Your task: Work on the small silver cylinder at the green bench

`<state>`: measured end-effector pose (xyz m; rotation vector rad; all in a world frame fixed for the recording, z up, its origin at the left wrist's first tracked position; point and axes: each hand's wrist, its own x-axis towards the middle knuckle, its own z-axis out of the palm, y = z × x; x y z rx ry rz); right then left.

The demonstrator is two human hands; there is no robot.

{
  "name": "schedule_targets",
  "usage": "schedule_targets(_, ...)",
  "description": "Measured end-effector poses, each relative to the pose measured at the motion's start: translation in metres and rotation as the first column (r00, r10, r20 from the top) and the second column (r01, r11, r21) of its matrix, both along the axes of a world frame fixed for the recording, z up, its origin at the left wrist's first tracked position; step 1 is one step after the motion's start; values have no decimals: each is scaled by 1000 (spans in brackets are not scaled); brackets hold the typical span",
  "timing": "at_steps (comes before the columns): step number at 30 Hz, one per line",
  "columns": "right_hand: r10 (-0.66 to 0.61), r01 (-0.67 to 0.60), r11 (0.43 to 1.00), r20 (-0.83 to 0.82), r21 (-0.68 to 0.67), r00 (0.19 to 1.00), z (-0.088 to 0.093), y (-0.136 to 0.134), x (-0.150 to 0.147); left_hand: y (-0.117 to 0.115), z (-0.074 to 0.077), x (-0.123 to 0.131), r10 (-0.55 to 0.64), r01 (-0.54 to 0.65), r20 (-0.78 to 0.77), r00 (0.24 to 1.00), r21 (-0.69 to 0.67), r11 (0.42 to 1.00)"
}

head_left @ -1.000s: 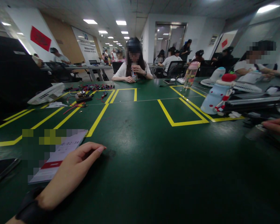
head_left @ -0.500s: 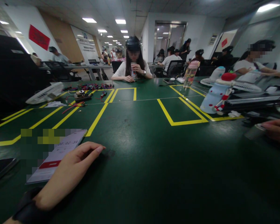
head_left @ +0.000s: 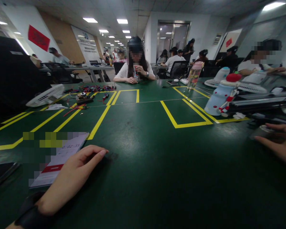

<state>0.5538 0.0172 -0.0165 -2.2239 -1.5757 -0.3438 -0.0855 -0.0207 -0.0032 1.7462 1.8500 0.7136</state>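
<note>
My left hand (head_left: 85, 165) rests on the green table, wearing a black wristband (head_left: 30, 210). Its fingers are curled and the thumb tip meets the index finger, with nothing visible between them. Partly under that wrist lies a flat device (head_left: 62, 159), its light screen showing timer digits and a red bar. At the right edge my right hand (head_left: 281, 141) is around a small grey cylindrical container (head_left: 262, 131) with a pale rim. The thumb lies along its near side and the index finger reaches its top. The palm hides part of it.
A dark phone (head_left: 2, 173) lies at the left edge. Wires (head_left: 95, 88), a white fan (head_left: 46, 95) and yellow tape lines (head_left: 193, 125) are farther off. A blue bottle (head_left: 216, 98) and a clear bottle (head_left: 194, 76) stand at right. Across the table sits a person (head_left: 135, 63).
My right hand has come farther into view and spread its thumb along the near side of the container, which has barely shifted. The left hand has stayed in place.
</note>
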Motion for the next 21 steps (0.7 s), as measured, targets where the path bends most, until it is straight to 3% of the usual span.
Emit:
schedule_targets(3,-60,52,995,-104,-82,993,10,1,-10,0,0,1,-2,2,-3,1000,2,1000)
schedule_targets(5,-23,22,1000,-59,-3,998,14,1,-23,-1,0,1,-9,9,-6,1000,0,1000)
schedule_targets(7,123,-131,982,65,140,990,16,1,-47,-1,0,2,-19,19,-13,1000,0,1000)
schedule_targets(9,374,-405,886,169,228,912,17,-1,-88,-1,-1,1,-27,27,-22,999,0,1000)
schedule_targets(12,766,-764,614,84,198,637,19,-7,-173,-1,-2,1,-30,30,-39,999,1,1000)
schedule_targets(14,891,-872,453,-80,183,446,19,-13,-230,-1,-2,1,-31,32,-51,998,10,999)
schedule_targets(16,930,-924,334,-221,187,292,19,-18,-273,-1,-2,1,-36,38,-61,997,20,999)
schedule_targets(18,925,-943,270,-322,193,199,17,-21,-299,-1,-2,0,-45,46,-68,997,27,999)
schedule_targets(21,883,-942,271,-441,199,161,14,-22,-310,-1,-2,-1,-64,66,-68,996,31,997)
